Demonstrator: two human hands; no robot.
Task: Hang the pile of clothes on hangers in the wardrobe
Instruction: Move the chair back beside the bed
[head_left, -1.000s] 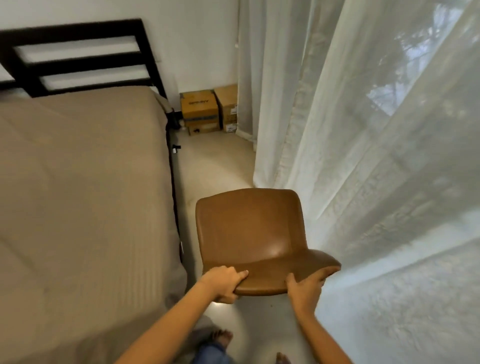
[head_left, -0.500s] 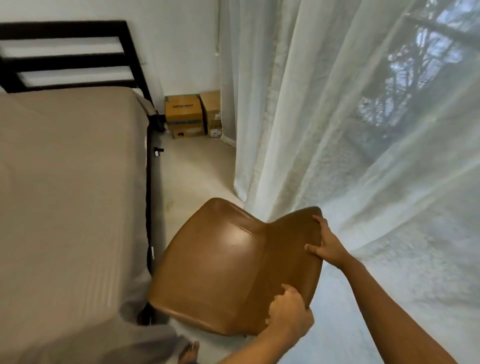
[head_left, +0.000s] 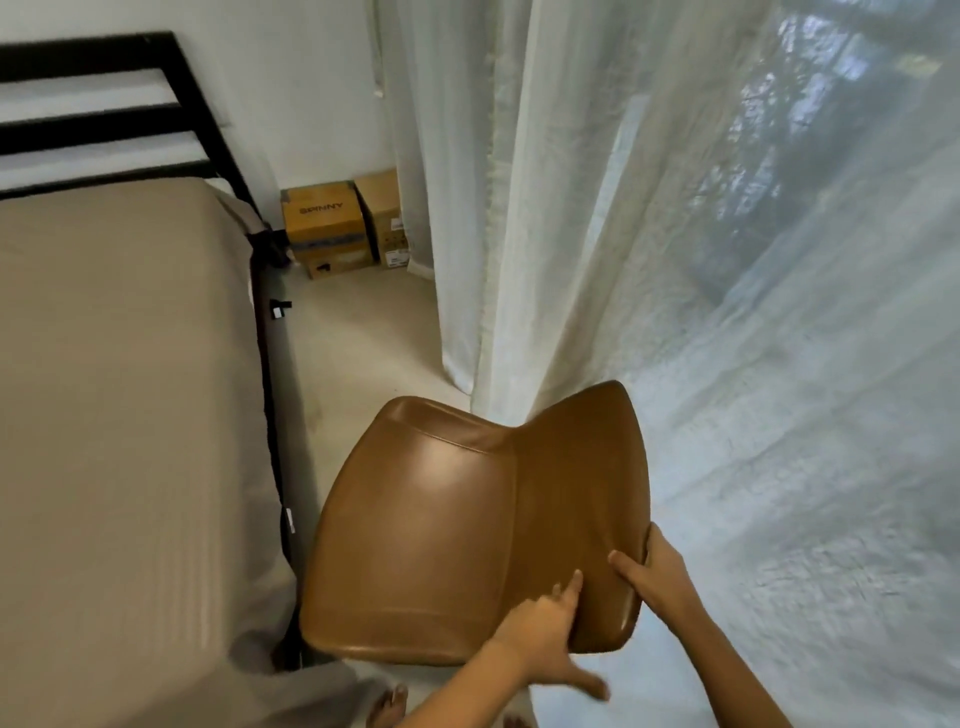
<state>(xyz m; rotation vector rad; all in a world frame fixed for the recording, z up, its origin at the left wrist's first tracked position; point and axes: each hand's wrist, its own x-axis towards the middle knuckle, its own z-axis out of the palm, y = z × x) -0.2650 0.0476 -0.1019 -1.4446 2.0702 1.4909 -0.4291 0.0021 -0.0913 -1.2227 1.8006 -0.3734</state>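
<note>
brown chair (head_left: 457, 530) between bed (head_left: 130, 415) and curtain (head_left: 545, 234); right hand (head_left: 657, 571) grips backrest edge, left hand (head_left: 540, 639) flat on it, thumb splayed

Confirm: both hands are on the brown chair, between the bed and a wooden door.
No door. The head view shows left hand and right hand on the brown chair, between the bed and a white sheer curtain.

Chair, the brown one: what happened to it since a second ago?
The brown chair swung round; its seat now faces the bed. The right hand re-gripped the backrest's near corner; the left hand loosened to flat fingers on it. Bed, cardboard boxes and curtain stayed put.
</note>
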